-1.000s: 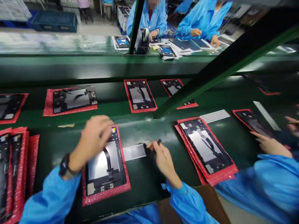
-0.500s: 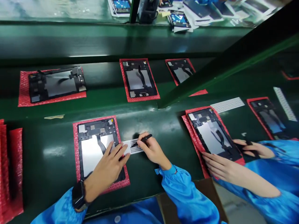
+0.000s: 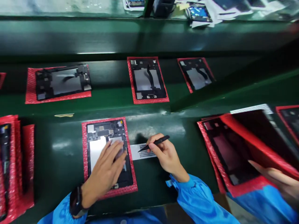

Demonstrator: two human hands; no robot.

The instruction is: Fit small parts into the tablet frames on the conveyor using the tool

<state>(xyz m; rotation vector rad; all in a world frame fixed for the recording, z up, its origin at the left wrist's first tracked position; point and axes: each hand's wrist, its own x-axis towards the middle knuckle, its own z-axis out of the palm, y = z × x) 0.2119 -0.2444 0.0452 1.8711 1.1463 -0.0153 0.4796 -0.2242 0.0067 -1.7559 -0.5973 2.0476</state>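
Observation:
My left hand [image 3: 108,169] lies palm down with fingers stretched out over an opened tablet [image 3: 96,150], whose silver plate and dark frame show. Under the tablet is red bubble wrap [image 3: 133,174]. Between thumb and fingers of my right hand [image 3: 166,155] is a pair of black tweezers [image 3: 161,140]. Their tip is at the left edge of the dots on a white sheet [image 3: 136,151] with rows of small black dots. That sheet lies just right of the wrap, and my right hand covers its far end. Whether the tip grips a dot, I cannot tell.
To the right, a co-worker's hand [image 3: 277,177] is at a tablet [image 3: 230,152] on red wrap, with a red-edged dark panel [image 3: 263,133] tilted over it. Wrapped tablets [image 3: 147,79] line the back shelf. Red wraps [image 3: 26,165] stand at left. A green beam [image 3: 233,87] slants across.
My view has shifted, so things appear farther right. My left fingers have drawn back from the white sheet onto the tablet. A red-edged dark panel now covers part of the co-worker's tablet.

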